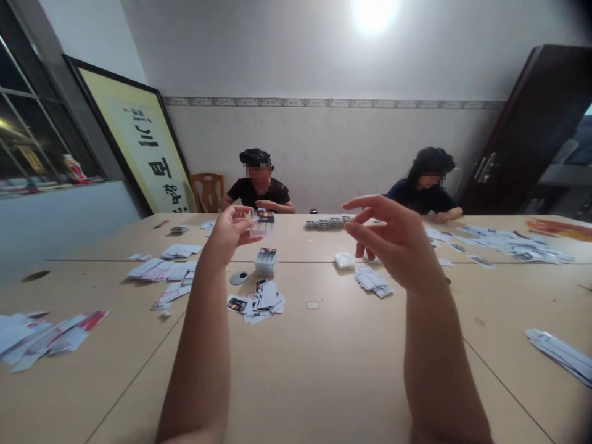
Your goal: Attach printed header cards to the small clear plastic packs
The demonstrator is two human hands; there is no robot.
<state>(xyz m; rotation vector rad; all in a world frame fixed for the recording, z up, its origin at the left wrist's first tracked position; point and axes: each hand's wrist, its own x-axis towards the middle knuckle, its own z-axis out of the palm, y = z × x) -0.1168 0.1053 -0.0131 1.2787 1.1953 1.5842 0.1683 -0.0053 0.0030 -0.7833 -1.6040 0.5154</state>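
My left hand [230, 233] is raised over the table and holds a small clear case with a dark printed card [262, 223] between thumb and fingers. Just below it stands a stack of similar clear cases [266, 262]. My right hand [386, 234] hovers at the right with its fingers apart and nothing in them. Under its fingertips lies a small white translucent packet [344, 261], with a pile of white cards [373, 281] nearer to me. A loose heap of printed cards [263, 303] lies in front of the stack.
Flat white papers [169, 270] cover the table's left side, with more papers [513, 243] at the right. A row of small items [327, 222] lies at the far middle. Two people [259, 185] sit across the table [314, 370]. A round cable hole [239, 277] is near the stack.
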